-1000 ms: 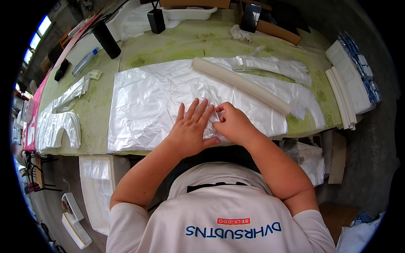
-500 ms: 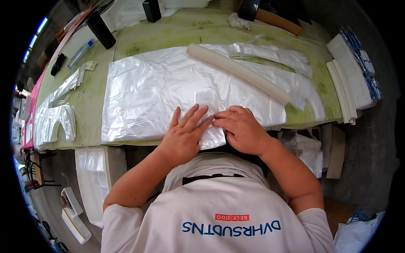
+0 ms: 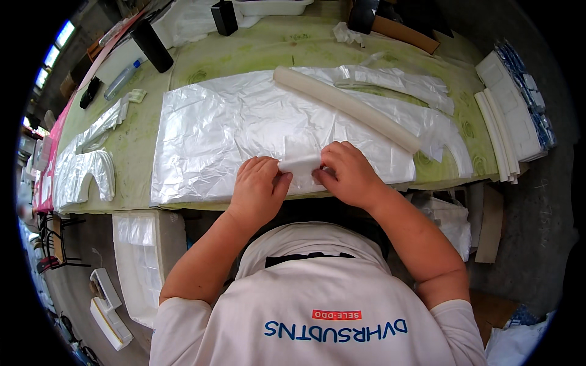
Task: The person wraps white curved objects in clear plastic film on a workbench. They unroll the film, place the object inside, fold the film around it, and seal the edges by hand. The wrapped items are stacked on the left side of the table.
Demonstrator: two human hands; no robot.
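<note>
My left hand (image 3: 257, 188) and my right hand (image 3: 349, 175) pinch the two ends of a folded strip of translucent plastic film (image 3: 300, 164) at the near edge of the table. Thumbs are toward me and fingers curl over the far side. A flat part of the film extends beyond the fold, and a little hangs below it. Under my hands lies a wide, wrinkled stack of shiny plastic sheets (image 3: 207, 134). Across the right part of that stack rests a long off-white tube (image 3: 348, 110), slanting down to the right.
Cut plastic pieces (image 3: 91, 174) lie on the left of the green-covered table (image 3: 287, 43). Farther back are a clear bottle (image 3: 122, 80), a black cylinder (image 3: 152, 47) and a black box (image 3: 224, 18). White rolls (image 3: 495, 134) stand at the right edge; a white bin (image 3: 137, 262) sits below left.
Both hands have moved slightly away from me and from flattened fingers to a pinch. The film's near end, which hung past the table edge, is now folded up between them.
</note>
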